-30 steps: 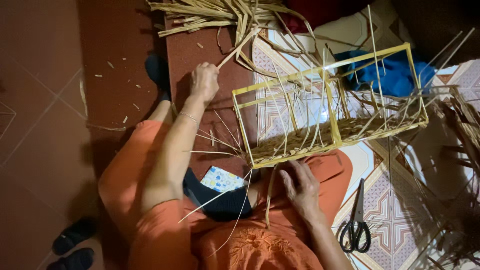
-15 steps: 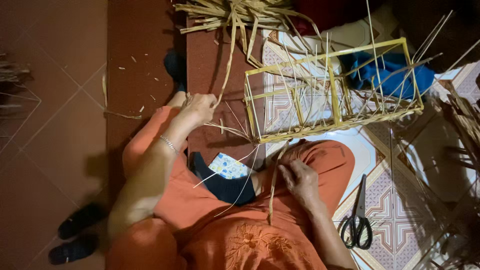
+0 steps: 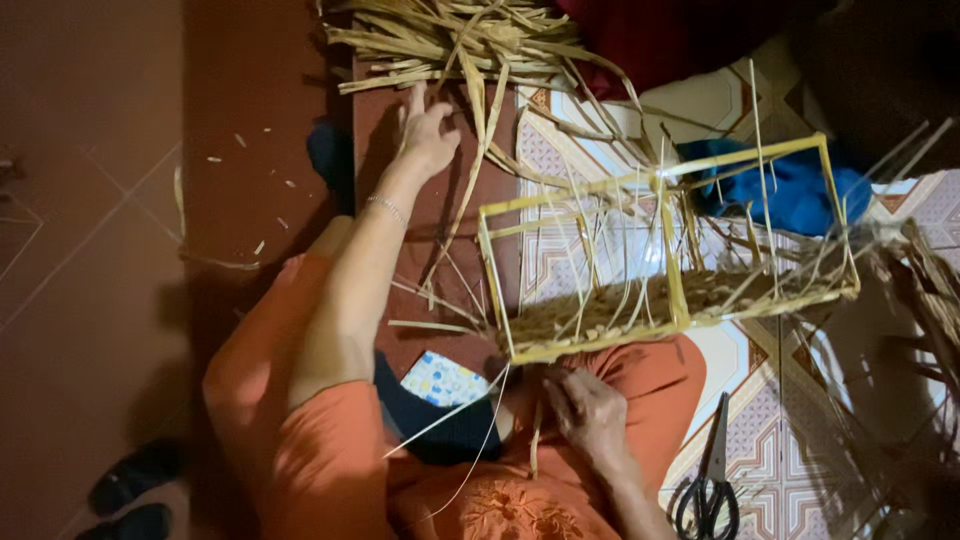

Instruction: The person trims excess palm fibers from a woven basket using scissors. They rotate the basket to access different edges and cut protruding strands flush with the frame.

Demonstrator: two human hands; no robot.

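A: Dim overall. Light falls from above onto the middle; the pale patterned floor tiles (image 3: 560, 240) and yellow basket frame (image 3: 665, 250) are brightest.

B: Edges?

A: Heavy falloff. The left floor is murky brown, the top right corner nearly black. The black sandals (image 3: 130, 495) barely separate from shadow.

B: Shadows, sharpness?

A: Soft shadow beside the left hand (image 3: 428, 135) and forearm. No glare. Slight softness throughout; thin strips at far right smear together. Scissors (image 3: 708, 480) are readable.

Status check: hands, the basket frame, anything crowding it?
Left hand open, reaching at the straw pile. Right hand at the yellow basket frame, near edge, grip unclear. Scissors on floor beside right forearm.
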